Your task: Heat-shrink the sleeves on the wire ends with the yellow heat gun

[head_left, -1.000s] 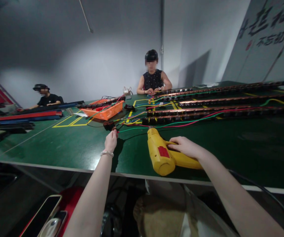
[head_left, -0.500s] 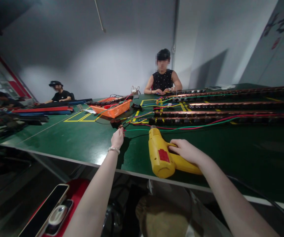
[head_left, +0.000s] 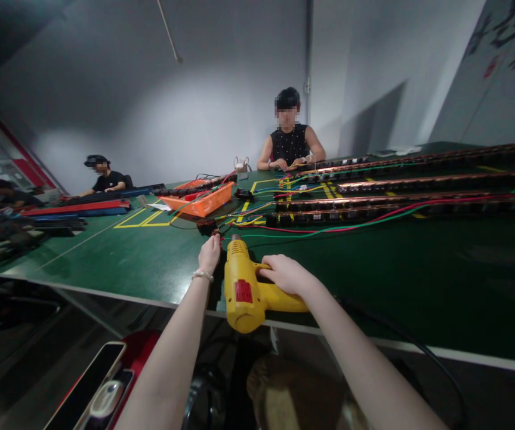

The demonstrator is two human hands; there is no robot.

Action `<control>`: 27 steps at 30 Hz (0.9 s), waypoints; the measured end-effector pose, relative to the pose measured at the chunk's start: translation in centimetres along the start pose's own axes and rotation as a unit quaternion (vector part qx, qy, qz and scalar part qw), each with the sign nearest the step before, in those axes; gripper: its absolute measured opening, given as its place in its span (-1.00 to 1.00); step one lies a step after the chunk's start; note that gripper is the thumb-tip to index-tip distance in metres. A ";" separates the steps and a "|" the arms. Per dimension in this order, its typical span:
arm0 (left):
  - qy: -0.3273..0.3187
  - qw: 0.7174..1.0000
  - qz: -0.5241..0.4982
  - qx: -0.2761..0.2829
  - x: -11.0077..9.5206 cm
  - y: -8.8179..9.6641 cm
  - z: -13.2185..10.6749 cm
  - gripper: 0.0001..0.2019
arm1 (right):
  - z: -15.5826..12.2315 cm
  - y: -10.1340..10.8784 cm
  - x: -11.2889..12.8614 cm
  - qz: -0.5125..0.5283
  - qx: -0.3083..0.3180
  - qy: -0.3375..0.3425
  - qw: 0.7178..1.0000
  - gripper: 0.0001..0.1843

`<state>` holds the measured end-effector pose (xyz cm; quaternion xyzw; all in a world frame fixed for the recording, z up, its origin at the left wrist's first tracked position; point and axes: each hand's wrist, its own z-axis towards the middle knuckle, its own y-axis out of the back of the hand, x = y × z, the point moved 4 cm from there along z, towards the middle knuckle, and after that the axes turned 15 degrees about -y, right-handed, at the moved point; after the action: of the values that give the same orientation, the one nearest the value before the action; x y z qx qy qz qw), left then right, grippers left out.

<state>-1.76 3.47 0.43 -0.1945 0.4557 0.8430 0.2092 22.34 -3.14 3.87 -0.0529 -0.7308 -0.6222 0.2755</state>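
Note:
My right hand [head_left: 286, 275] is closed around the handle of a yellow heat gun [head_left: 240, 286] with a red patch on its rear. Its metal nozzle points away from me, toward the wire ends. My left hand [head_left: 209, 253] is pinched at the end of a small black part [head_left: 207, 227] with thin wires. Red and copper-coloured bits show at the fingertips; exactly what they grip is too small to make out. Green and red wires [head_left: 329, 232] run from there to the right, along the long black strips with copper bars [head_left: 373, 209].
An orange basket [head_left: 203, 204] with black parts stands beyond my left hand. Across the green table [head_left: 150, 257] sits a person [head_left: 289, 140]; two others work at far left near red and blue strips [head_left: 82, 206]. A black cord [head_left: 418, 349] trails right. Phones [head_left: 89, 382] lie on a red seat.
My right hand has carried the heat gun left, bringing its nozzle close to my left hand. My left hand keeps its pinch by the black part. The camera view has shifted slightly.

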 end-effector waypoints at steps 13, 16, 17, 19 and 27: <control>-0.006 0.995 -0.095 -0.017 0.9 -0.4 0.3 -0.62 | 1.0 -1.0 1.6 -0.006 0.016 0.027 0.999 -0.71; -0.021 0.993 -0.116 -0.027 0.9 -0.4 0.3 -0.61 | 1.0 -1.0 1.5 0.000 0.019 0.033 0.999 -0.69; -0.026 0.992 -0.123 -0.030 0.9 -0.4 0.4 -0.61 | 1.0 -1.0 1.5 0.002 0.019 0.035 0.999 -0.69; -0.031 0.990 -0.135 -0.029 1.0 -0.4 0.4 -0.61 | 1.0 -1.0 1.5 0.006 0.018 0.038 0.999 -0.68; -0.010 0.982 -0.187 -0.005 0.9 -0.5 0.4 -0.58 | 0.8 -0.5 0.4 0.024 0.034 0.039 0.998 -0.67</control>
<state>-2.31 4.18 -0.16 -0.2684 0.4051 0.7934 0.3665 21.57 -2.62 3.55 -0.0371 -0.7390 -0.5915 0.3204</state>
